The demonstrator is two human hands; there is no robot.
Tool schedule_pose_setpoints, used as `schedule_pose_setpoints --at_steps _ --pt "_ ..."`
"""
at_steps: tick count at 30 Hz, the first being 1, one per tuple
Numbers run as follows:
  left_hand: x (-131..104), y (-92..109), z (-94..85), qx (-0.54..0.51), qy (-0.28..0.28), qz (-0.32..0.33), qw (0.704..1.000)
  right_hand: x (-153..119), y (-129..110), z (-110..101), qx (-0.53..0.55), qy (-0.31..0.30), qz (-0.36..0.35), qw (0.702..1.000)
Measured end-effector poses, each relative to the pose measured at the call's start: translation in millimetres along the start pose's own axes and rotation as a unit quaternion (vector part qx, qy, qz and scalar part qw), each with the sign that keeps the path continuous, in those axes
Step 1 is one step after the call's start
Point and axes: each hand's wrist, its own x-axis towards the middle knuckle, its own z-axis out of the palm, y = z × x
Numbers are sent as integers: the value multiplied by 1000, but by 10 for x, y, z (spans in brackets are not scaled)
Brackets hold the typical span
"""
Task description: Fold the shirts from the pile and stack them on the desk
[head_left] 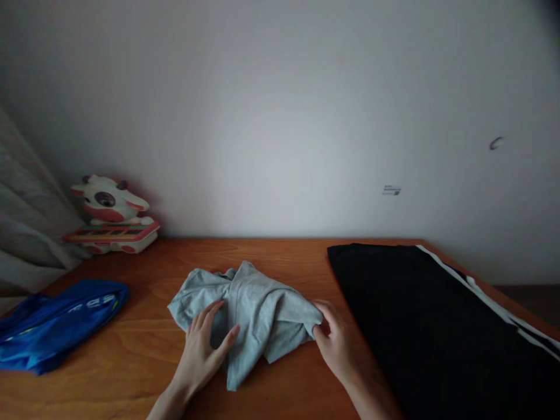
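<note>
A crumpled light grey garment point(258, 309) lies in a loose heap on the wooden table, and its exact kind cannot be made out. My left hand point(205, 344) rests against its near left side with thumb and fingers spread apart. At the garment's right end, my right hand point(330, 335) pinches a corner of the cloth between thumb and fingers. Part of the grey fabric shows in the gap between my left thumb and forefinger.
Folded black cloth with white edging point(394, 315) covers the table's right side. Blue folded clothing point(65, 321) lies at the left. A cow-shaped toy keyboard point(116, 216) stands at the back left, beside a curtain point(30, 198). The wall point(280, 116) rises behind the wooden table point(144, 361).
</note>
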Motion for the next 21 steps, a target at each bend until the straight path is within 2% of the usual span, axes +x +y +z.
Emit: schedule_pose_setpoints --at_steps 3,7,11,13,18,21 --pt "-12 75 -14 -10 -20 23 999 45 73 -84 -14 5 -27 1000" --pt "-20 176 -30 -44 -47 27 998 50 25 -191 14 -76 -30 997" --pt "-40 254 -6 -77 -55 35 995 32 -126 -262 58 -174 49 982" --pt "-65 251 14 -86 -53 51 994 22 -188 -260 87 -200 99 971" --pt "-147 122 44 -140 -51 75 986 -3 -243 -118 124 -208 177 954" --pt "-182 119 20 -197 -75 100 972 -11 -250 -42 156 -208 209 943"
